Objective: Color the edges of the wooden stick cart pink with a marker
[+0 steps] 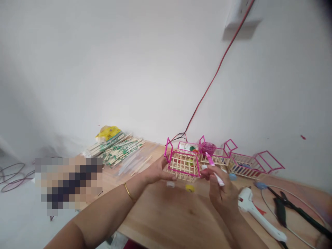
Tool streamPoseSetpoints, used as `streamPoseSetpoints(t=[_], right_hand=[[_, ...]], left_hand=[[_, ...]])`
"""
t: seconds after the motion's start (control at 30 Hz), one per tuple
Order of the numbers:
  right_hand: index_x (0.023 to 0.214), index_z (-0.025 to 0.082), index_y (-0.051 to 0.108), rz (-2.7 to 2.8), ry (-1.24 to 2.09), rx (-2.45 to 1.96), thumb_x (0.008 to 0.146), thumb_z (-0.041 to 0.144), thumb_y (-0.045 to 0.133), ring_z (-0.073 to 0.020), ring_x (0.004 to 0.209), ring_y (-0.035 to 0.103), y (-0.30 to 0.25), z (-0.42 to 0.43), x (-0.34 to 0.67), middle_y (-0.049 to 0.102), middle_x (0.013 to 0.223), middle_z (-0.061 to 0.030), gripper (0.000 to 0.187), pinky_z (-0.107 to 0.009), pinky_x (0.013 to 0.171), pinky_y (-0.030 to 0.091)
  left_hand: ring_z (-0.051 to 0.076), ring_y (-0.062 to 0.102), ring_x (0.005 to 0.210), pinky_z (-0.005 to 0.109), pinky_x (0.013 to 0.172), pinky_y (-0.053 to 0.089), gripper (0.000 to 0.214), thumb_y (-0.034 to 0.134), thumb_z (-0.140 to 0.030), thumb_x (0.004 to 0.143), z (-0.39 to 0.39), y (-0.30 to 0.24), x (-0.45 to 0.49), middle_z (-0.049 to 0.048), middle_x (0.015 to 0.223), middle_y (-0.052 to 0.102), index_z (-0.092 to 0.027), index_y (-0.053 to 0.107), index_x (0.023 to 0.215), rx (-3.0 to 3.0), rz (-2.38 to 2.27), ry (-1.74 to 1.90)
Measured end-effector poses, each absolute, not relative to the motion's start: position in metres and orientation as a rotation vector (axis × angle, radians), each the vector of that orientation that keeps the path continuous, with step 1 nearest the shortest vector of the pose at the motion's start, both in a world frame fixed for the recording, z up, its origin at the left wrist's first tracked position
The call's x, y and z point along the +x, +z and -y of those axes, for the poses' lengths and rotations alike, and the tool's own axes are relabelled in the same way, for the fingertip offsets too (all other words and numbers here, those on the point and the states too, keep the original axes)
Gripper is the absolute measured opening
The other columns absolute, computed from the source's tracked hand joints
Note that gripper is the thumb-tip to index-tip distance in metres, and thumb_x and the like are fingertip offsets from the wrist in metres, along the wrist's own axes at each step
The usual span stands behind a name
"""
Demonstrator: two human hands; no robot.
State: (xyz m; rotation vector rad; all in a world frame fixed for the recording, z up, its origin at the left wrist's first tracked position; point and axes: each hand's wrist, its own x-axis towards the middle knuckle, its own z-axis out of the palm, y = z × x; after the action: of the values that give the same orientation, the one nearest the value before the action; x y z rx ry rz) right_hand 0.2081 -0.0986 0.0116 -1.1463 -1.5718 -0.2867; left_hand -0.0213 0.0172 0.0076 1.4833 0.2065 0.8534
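"What's there, biggest first?"

"One worktop (166, 221), smooth wood with a pale brown grain. Far left on it lies one heap of sticks (120, 152), straight, thin and too many to count, with green print among them."

"And on the right?"

"One glue gun (259, 216), white, smooth and bent like a pistol."

"How many baskets?"

"One held basket (184, 163) in the middle, over the worktop, and at least two more baskets (245, 169) to its right. The frames overlap, so I can't fix the total. All are open lattices of pale sticks with pink edges and angular pink loops."

"The hands?"

"Two. The left hand (160, 169) is partly open, curled round the basket's left side. The right hand (219, 183) is closed in a pinch on one slim stick (210, 159), streaked pink and white, at the basket's right. I can't tell whether stick and basket touch."

"Anything smaller?"

"One round pink cup (208, 148) on the far side, one thin gold-coloured bangle (129, 192) on the left wrist, then two round pieces below the basket's near edge: one yellow piece (190, 188), one whitish piece (170, 184)."
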Motion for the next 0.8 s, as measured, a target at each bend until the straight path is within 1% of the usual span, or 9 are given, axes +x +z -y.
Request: streamPoseSetpoints(t=[0.1, 0.2, 0.27, 0.33, 0.47, 0.63, 0.8], right_hand=[[0.117, 0.023, 0.063, 1.526, -0.353, -1.169, 0.098, 0.031, 0.047, -0.0159, 0.077, 0.07, 0.016, 0.099, 0.213, 0.072, 0.086, -0.0032, 0.026, -0.029, 0.069, 0.055], [0.113, 0.022, 0.066, 1.466, -0.415, -1.178, 0.097, 0.031, 0.048, -0.0202, 0.091, 0.069, 0.024, 0.101, 0.216, 0.071, 0.098, -0.0071, 0.025, -0.035, 0.079, 0.054], [0.111, 0.022, 0.067, 1.468, -0.426, -1.175, 0.097, 0.03, 0.048, -0.02, 0.091, 0.068, 0.029, 0.102, 0.215, 0.071, 0.099, -0.0067, 0.024, -0.035, 0.081, 0.053], [0.11, 0.022, 0.066, 1.481, -0.412, -1.211, 0.097, 0.032, 0.049, -0.0188, 0.088, 0.069, 0.031, 0.104, 0.214, 0.072, 0.098, -0.006, 0.024, -0.032, 0.077, 0.053], [0.105, 0.023, 0.065, 1.489, -0.382, -1.264, 0.096, 0.036, 0.052, -0.0184, 0.085, 0.07, 0.028, 0.105, 0.211, 0.073, 0.096, -0.0046, 0.021, -0.028, 0.071, 0.053], [0.099, 0.023, 0.066, 1.446, -0.354, -1.267, 0.095, 0.039, 0.054, -0.0183, 0.082, 0.07, 0.025, 0.105, 0.211, 0.073, 0.092, -0.0044, 0.02, -0.028, 0.07, 0.053], [0.097, 0.023, 0.066, 1.472, -0.346, -1.284, 0.096, 0.037, 0.052, -0.0169, 0.079, 0.069, 0.028, 0.106, 0.212, 0.073, 0.089, -0.0035, 0.02, -0.026, 0.066, 0.052]], left_hand=[[0.035, 0.038, 0.146, 0.05, 0.124, 0.023, 0.095, 0.093, -0.021, 0.057, -0.018, 0.006, -0.02, 0.0123, 0.137, 0.061, -0.023, 0.049, 0.141, 1.488, -0.194, 0.853], [0.034, 0.05, 0.137, 0.05, 0.122, 0.025, 0.092, 0.094, -0.023, 0.057, -0.017, 0.003, -0.018, 0.0126, 0.136, 0.061, -0.023, 0.051, 0.138, 1.474, -0.191, 0.839], [0.032, 0.057, 0.128, 0.051, 0.121, 0.026, 0.09, 0.094, -0.024, 0.057, -0.016, 0.002, -0.016, 0.0127, 0.135, 0.062, -0.023, 0.051, 0.137, 1.477, -0.184, 0.822], [0.031, 0.06, 0.123, 0.051, 0.12, 0.028, 0.089, 0.093, -0.024, 0.058, -0.016, 0.002, -0.015, 0.0132, 0.133, 0.062, -0.022, 0.051, 0.136, 1.486, -0.179, 0.807], [0.033, 0.057, 0.128, 0.051, 0.119, 0.029, 0.089, 0.093, -0.026, 0.058, -0.014, 0.005, -0.015, 0.0144, 0.13, 0.064, -0.02, 0.051, 0.137, 1.506, -0.151, 0.766], [0.038, 0.044, 0.141, 0.05, 0.12, 0.028, 0.089, 0.092, -0.028, 0.059, -0.011, 0.011, -0.017, 0.0155, 0.134, 0.062, -0.018, 0.052, 0.138, 1.568, -0.111, 0.683], [0.038, 0.041, 0.143, 0.05, 0.121, 0.028, 0.093, 0.092, -0.029, 0.059, -0.011, 0.011, -0.017, 0.0156, 0.138, 0.06, -0.018, 0.05, 0.141, 1.609, -0.121, 0.689]])
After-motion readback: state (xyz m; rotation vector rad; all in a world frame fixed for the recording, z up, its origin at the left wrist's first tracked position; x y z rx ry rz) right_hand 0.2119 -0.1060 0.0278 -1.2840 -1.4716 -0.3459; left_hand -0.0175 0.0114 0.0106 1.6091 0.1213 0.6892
